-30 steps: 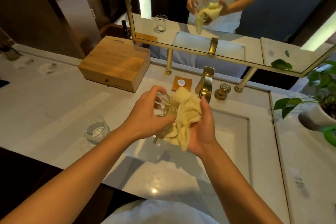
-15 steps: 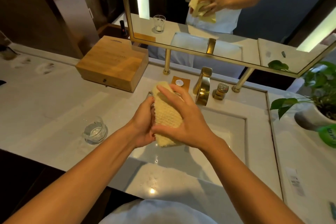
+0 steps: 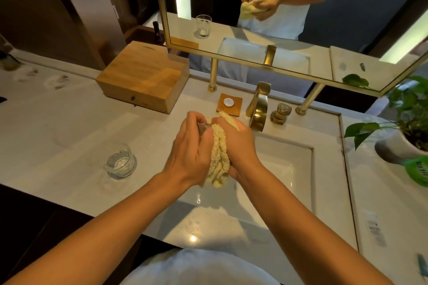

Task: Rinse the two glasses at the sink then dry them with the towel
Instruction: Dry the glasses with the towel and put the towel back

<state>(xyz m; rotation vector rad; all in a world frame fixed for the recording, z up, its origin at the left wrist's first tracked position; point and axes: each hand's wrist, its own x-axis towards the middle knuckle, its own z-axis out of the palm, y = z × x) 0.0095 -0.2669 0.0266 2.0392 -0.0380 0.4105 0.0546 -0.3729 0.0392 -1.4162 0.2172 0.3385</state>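
Head view: my left hand (image 3: 192, 148) is gripping the glass (image 3: 203, 127) over the sink (image 3: 289, 164), probably so drips fall there, while my right hand (image 3: 238, 143) is clutching the towel (image 3: 218, 157) against it.

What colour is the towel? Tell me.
Pale yellow towel, clearest in the head view.

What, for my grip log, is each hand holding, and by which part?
The left hand grips the glass round its side; the right hand holds the towel, bunched up against the glass.
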